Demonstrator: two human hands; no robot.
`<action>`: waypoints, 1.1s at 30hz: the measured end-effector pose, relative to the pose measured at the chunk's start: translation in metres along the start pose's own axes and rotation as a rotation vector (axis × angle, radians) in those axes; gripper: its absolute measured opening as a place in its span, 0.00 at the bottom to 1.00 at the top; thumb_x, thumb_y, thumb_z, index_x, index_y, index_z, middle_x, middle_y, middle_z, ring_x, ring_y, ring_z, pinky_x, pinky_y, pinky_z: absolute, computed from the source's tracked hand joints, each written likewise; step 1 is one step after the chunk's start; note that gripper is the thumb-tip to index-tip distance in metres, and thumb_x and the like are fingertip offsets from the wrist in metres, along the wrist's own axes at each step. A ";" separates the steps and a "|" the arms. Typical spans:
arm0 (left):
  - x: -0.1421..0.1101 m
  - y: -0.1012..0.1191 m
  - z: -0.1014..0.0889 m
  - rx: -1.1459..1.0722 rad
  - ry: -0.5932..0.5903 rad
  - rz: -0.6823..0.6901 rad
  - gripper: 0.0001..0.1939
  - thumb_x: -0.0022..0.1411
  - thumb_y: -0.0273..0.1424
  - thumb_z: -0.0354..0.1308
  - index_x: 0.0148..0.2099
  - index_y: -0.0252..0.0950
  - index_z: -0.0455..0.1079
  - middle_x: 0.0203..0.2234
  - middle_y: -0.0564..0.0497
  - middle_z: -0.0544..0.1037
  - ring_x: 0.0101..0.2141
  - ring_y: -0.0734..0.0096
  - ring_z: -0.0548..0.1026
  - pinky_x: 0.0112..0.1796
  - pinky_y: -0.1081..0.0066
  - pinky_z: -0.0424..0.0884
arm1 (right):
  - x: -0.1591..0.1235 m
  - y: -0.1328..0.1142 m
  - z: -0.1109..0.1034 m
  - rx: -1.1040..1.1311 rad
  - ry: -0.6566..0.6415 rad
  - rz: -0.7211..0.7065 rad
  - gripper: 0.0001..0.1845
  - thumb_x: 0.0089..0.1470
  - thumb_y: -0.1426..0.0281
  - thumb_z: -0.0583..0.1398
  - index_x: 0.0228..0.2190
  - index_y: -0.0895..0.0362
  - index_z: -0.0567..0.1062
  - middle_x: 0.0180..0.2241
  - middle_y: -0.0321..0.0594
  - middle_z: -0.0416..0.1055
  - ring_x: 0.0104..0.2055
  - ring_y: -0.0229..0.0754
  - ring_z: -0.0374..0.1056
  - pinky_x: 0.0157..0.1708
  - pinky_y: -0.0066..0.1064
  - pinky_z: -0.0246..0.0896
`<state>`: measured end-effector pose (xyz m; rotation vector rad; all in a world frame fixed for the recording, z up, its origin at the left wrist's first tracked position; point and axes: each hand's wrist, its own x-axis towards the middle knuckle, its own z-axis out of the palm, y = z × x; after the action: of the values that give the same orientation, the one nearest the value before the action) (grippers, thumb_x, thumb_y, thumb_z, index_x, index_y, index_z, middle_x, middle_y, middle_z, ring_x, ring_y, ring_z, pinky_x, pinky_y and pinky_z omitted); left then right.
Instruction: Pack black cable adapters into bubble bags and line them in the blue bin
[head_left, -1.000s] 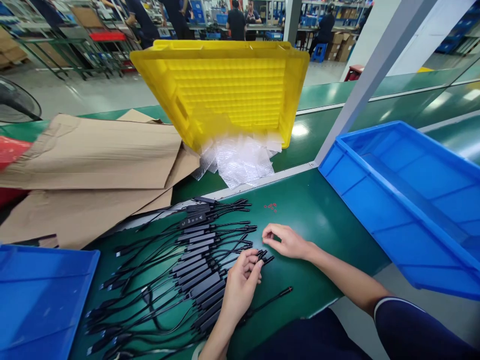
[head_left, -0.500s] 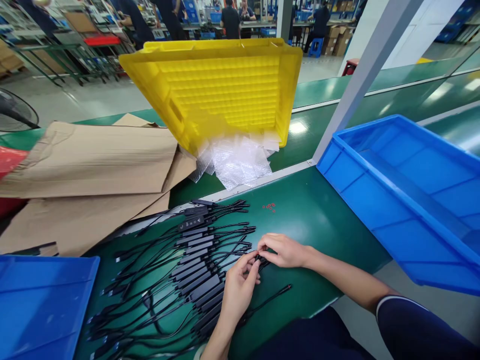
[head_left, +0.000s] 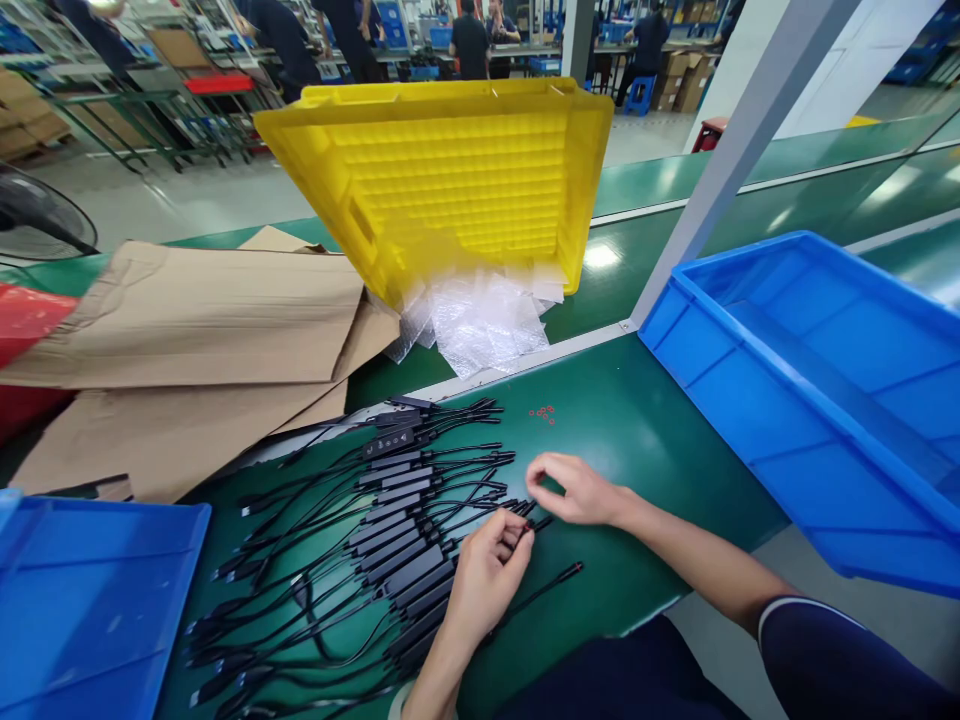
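Near the front of the green table, my left hand (head_left: 489, 565) pinches the end of a black cable, with its tip (head_left: 541, 524) poking out past the fingers. Just above and to the right, my right hand (head_left: 574, 488) is apart from that cable, thumb and forefinger curled together. Anything between those fingertips is too small to make out. A small cluster of red rings (head_left: 543, 413) lies beyond the right hand. To the left, black cables with flat control boxes (head_left: 405, 548) lie in a long row. One loose cable end (head_left: 562, 574) stretches right, below my hands.
A blue bin (head_left: 795, 400) stands at the right, another blue bin (head_left: 97, 600) at the lower left. Flattened cardboard (head_left: 225, 320) lies at the back left. A tilted yellow crate (head_left: 457, 190) with clear plastic bags (head_left: 487, 320) stands behind a metal edge. A grey post (head_left: 742, 150) rises at right.
My right hand has moved away from the left, up and slightly right, leaving the cable end. The left hand keeps its hold on the cable. The view has shifted slightly.
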<state>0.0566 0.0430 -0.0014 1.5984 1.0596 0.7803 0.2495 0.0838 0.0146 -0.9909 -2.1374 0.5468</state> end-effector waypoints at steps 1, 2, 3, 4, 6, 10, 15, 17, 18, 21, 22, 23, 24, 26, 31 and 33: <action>-0.001 0.002 0.000 0.056 -0.044 0.077 0.08 0.63 0.36 0.54 0.35 0.36 0.67 0.26 0.53 0.71 0.27 0.71 0.70 0.30 0.71 0.69 | 0.001 0.006 -0.002 -0.027 0.059 0.068 0.04 0.59 0.70 0.53 0.33 0.56 0.66 0.31 0.38 0.70 0.33 0.36 0.66 0.35 0.28 0.62; -0.002 0.004 0.001 0.111 -0.084 0.160 0.06 0.63 0.33 0.53 0.35 0.37 0.67 0.28 0.52 0.72 0.30 0.71 0.71 0.33 0.70 0.69 | 0.002 0.014 -0.004 -0.067 0.120 0.133 0.04 0.59 0.70 0.52 0.33 0.56 0.67 0.31 0.38 0.70 0.33 0.36 0.66 0.36 0.28 0.62; -0.003 0.005 0.003 0.162 -0.114 0.238 0.05 0.64 0.31 0.53 0.36 0.37 0.68 0.30 0.51 0.73 0.33 0.70 0.71 0.36 0.69 0.69 | 0.003 0.022 -0.006 -0.116 0.177 0.194 0.04 0.59 0.71 0.52 0.32 0.56 0.67 0.31 0.38 0.70 0.33 0.36 0.66 0.36 0.29 0.62; -0.004 0.005 0.004 0.213 -0.122 0.307 0.04 0.64 0.30 0.52 0.37 0.37 0.68 0.32 0.51 0.73 0.35 0.69 0.71 0.39 0.67 0.68 | 0.003 0.030 -0.008 -0.171 0.224 0.245 0.05 0.59 0.71 0.52 0.32 0.56 0.67 0.31 0.39 0.70 0.33 0.37 0.66 0.37 0.30 0.61; -0.004 0.001 0.010 0.335 -0.067 0.413 0.05 0.65 0.28 0.51 0.40 0.37 0.68 0.34 0.49 0.74 0.36 0.68 0.71 0.39 0.66 0.68 | 0.003 0.044 -0.010 -0.275 0.279 0.303 0.05 0.59 0.71 0.53 0.32 0.56 0.68 0.33 0.41 0.70 0.36 0.40 0.65 0.40 0.33 0.61; -0.003 -0.013 0.019 0.618 0.107 0.526 0.08 0.66 0.25 0.48 0.44 0.35 0.67 0.36 0.47 0.73 0.37 0.65 0.71 0.37 0.65 0.68 | 0.004 0.062 -0.010 -0.411 0.295 0.348 0.07 0.59 0.70 0.54 0.32 0.57 0.70 0.38 0.45 0.69 0.43 0.45 0.62 0.47 0.39 0.59; -0.002 -0.019 0.026 0.835 0.140 0.511 0.12 0.67 0.23 0.45 0.46 0.34 0.68 0.37 0.46 0.72 0.35 0.65 0.70 0.35 0.66 0.68 | 0.010 0.073 -0.002 -0.501 0.317 0.417 0.06 0.58 0.69 0.56 0.35 0.58 0.72 0.42 0.48 0.67 0.48 0.48 0.59 0.49 0.43 0.58; -0.002 -0.018 0.028 0.895 0.146 0.501 0.13 0.66 0.22 0.44 0.46 0.33 0.68 0.35 0.46 0.71 0.33 0.65 0.69 0.33 0.67 0.67 | 0.011 0.075 0.001 -0.520 0.305 0.415 0.05 0.58 0.70 0.56 0.33 0.58 0.71 0.42 0.49 0.66 0.48 0.49 0.59 0.49 0.44 0.57; -0.003 -0.017 0.030 0.913 0.144 0.499 0.12 0.66 0.22 0.45 0.45 0.32 0.69 0.34 0.46 0.71 0.33 0.65 0.68 0.32 0.67 0.67 | 0.011 0.075 0.002 -0.526 0.300 0.413 0.05 0.57 0.71 0.56 0.32 0.58 0.71 0.42 0.49 0.66 0.48 0.50 0.59 0.49 0.44 0.57; -0.004 -0.018 0.032 0.904 0.134 0.485 0.11 0.65 0.21 0.46 0.41 0.33 0.70 0.31 0.47 0.69 0.31 0.64 0.67 0.30 0.67 0.66 | 0.010 0.068 0.001 -0.500 0.317 0.400 0.05 0.57 0.73 0.55 0.30 0.58 0.70 0.42 0.50 0.66 0.49 0.51 0.59 0.49 0.44 0.58; -0.004 -0.018 0.032 0.871 0.132 0.480 0.11 0.64 0.21 0.46 0.40 0.33 0.69 0.31 0.47 0.69 0.31 0.64 0.67 0.31 0.66 0.66 | 0.009 0.064 0.000 -0.469 0.335 0.384 0.05 0.57 0.73 0.55 0.30 0.58 0.69 0.42 0.49 0.66 0.49 0.50 0.59 0.49 0.44 0.58; -0.003 -0.018 0.031 0.818 0.136 0.473 0.10 0.65 0.21 0.46 0.39 0.34 0.69 0.31 0.47 0.69 0.31 0.64 0.67 0.31 0.66 0.67 | 0.008 0.059 -0.002 -0.424 0.351 0.359 0.05 0.57 0.72 0.54 0.30 0.58 0.69 0.41 0.49 0.67 0.49 0.49 0.60 0.49 0.43 0.58; -0.003 -0.018 0.029 0.745 0.141 0.465 0.10 0.65 0.22 0.46 0.39 0.34 0.69 0.32 0.47 0.70 0.32 0.64 0.68 0.33 0.66 0.67 | 0.008 0.052 -0.004 -0.363 0.357 0.333 0.05 0.58 0.72 0.54 0.31 0.57 0.69 0.40 0.47 0.67 0.48 0.47 0.61 0.49 0.42 0.58; -0.001 -0.016 0.023 0.549 0.142 0.415 0.09 0.66 0.25 0.46 0.40 0.35 0.68 0.34 0.47 0.71 0.34 0.64 0.70 0.35 0.66 0.69 | 0.006 0.038 -0.005 -0.197 0.321 0.290 0.06 0.59 0.70 0.54 0.31 0.57 0.69 0.36 0.43 0.68 0.42 0.43 0.64 0.44 0.36 0.61; 0.002 -0.013 0.007 0.078 0.121 0.088 0.09 0.66 0.36 0.50 0.42 0.37 0.66 0.30 0.51 0.72 0.31 0.69 0.72 0.35 0.69 0.69 | 0.003 0.010 0.002 0.167 0.129 0.229 0.07 0.58 0.69 0.57 0.30 0.58 0.72 0.29 0.37 0.71 0.31 0.35 0.65 0.34 0.27 0.62; 0.002 -0.013 0.004 -0.034 0.108 0.000 0.12 0.65 0.39 0.50 0.43 0.36 0.65 0.26 0.52 0.70 0.29 0.70 0.70 0.34 0.70 0.68 | 0.002 0.003 0.006 0.209 0.064 0.206 0.06 0.57 0.69 0.58 0.30 0.58 0.73 0.30 0.37 0.72 0.32 0.35 0.66 0.35 0.26 0.62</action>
<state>0.0580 0.0440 -0.0150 1.5413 1.1176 0.8881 0.2454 0.0863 0.0091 -1.0998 -1.8891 0.8096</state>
